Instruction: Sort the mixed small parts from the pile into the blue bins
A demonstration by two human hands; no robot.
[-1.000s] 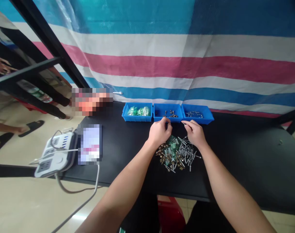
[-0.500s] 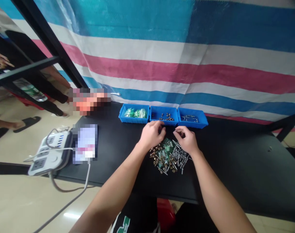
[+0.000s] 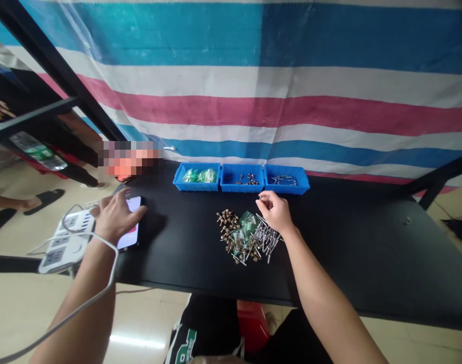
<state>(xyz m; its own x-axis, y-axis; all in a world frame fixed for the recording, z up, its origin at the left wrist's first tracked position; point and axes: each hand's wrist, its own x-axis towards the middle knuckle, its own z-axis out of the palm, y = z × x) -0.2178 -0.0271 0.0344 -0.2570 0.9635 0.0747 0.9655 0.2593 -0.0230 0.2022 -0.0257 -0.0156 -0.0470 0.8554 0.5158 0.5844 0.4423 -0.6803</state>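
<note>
My left hand (image 3: pixel 115 216) lies flat with fingers spread on a phone (image 3: pixel 132 233) at the left end of the black table (image 3: pixel 360 253). My right hand (image 3: pixel 275 210) rests at the far edge of a mixed pile of small parts (image 3: pixel 246 236): brass screws, green plastic pieces and silver pins. Its fingers are curled in a pinch; what they hold is too small to name. Behind the pile stand three blue bins: one with green pieces (image 3: pixel 197 177), one with brass screws (image 3: pixel 242 178), one with silver pins (image 3: pixel 287 180).
A white power strip (image 3: pixel 66 241) with a grey cable hangs off the table's left edge. A striped tarp (image 3: pixel 276 91) hangs behind the table. Black frame bars (image 3: pixel 48 60) stand at the left, with other people's feet in sandals (image 3: pixel 44 197) beyond. A red stool (image 3: pixel 253 323) is under the table.
My left hand has left the pile and swung left onto the phone. My right hand has stayed by the pile. The view has shifted slightly.
</note>
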